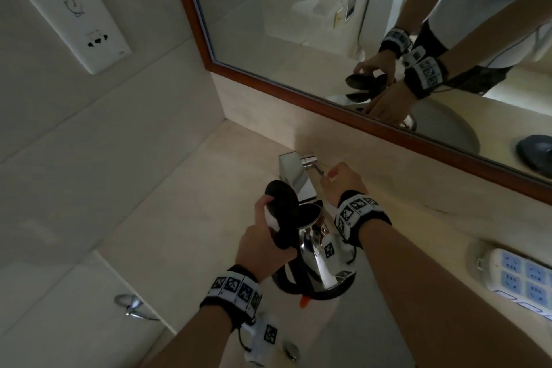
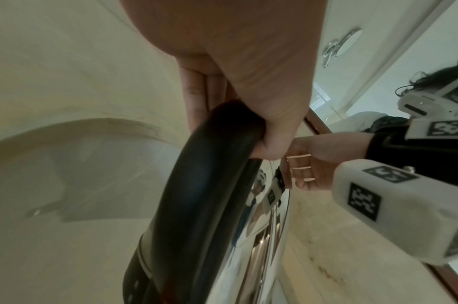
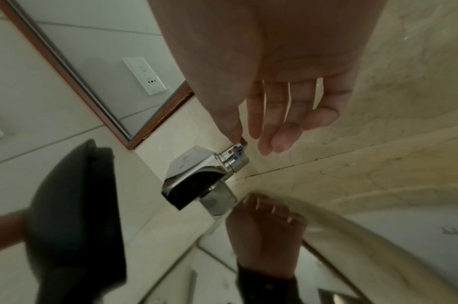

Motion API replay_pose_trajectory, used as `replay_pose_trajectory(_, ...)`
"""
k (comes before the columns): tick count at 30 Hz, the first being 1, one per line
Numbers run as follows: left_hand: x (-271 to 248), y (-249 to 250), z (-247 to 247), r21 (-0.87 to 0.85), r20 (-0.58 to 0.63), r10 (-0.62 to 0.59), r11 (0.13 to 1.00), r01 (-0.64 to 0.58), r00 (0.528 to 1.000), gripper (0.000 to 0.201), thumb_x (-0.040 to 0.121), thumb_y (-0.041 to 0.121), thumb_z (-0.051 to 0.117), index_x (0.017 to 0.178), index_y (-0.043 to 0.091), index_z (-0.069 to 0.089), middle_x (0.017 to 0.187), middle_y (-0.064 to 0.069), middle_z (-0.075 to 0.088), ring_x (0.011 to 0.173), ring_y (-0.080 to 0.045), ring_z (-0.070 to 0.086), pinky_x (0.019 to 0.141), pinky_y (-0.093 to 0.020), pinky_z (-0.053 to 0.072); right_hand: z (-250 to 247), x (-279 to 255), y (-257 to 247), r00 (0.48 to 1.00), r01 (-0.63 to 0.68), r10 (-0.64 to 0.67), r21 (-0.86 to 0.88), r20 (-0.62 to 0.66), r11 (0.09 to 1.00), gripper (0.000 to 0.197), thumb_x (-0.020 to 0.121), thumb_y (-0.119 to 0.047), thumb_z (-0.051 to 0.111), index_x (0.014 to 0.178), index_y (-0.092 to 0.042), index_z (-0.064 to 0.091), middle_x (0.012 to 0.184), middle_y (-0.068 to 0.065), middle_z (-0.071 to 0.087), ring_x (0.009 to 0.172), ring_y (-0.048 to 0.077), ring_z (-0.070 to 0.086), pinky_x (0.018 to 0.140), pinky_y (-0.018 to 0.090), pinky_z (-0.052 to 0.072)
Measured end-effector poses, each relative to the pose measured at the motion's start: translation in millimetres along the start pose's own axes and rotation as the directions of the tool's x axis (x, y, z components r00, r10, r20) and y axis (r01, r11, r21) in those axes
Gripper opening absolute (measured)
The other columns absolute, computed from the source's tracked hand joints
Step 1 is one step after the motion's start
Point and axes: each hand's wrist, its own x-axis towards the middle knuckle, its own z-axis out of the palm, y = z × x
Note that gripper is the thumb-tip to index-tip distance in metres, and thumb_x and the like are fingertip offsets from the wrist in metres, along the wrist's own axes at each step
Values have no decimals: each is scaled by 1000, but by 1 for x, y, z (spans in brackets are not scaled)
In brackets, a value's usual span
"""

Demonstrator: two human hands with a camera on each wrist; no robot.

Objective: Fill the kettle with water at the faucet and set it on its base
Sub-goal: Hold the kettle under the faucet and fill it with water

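Left hand: fingers wrapped round the black handle of the kettle, lid tipped up and open.
Kettle: held over the sink, mouth just under the faucet spout.
Right hand: thumb and fingertips touching the faucet lever, other fingers loose.
Room: mirror frame close behind; power strip on the tabletop, well to the right.
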Motion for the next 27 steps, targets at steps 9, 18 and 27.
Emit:
replay_pose_trajectory(9, 8, 3, 4, -35, 3, 24, 999, -24, 1000, 107, 69, 10, 79, 151, 35, 15, 67, -9, 72, 61, -23, 73, 61, -44, 63, 6, 13, -6, 992, 104, -120, -264, -44, 959, 24, 95, -35, 59, 109, -17, 64, 108, 8, 68, 96, 28, 67, 71, 30, 45)
replay_pose_trajectory(18, 21, 9, 0, 28, -30, 58, 998, -58, 998, 107, 69, 12, 82, 147, 39, 14, 66, -6, 72, 59, -21, 72, 59, -45, 62, 3, 25, -2, 974, 187, -220, -346, -61, 920, 17, 97, -30, 55, 100, -17, 65, 100, 7, 69, 88, 29, 66, 68, 31, 45)
replay_pose_trajectory(27, 20, 8, 0, 58, -58, 33, 998, -30, 998, 104, 70, 13, 81, 146, 39, 15, 65, -6, 72, 57, -20, 71, 57, -43, 62, -9, 44, -5, 992, 111, -124, -311, -22, 944, 15, 95, -30, 63, 103, -19, 71, 103, 8, 72, 94, 30, 68, 79, 34, 53)
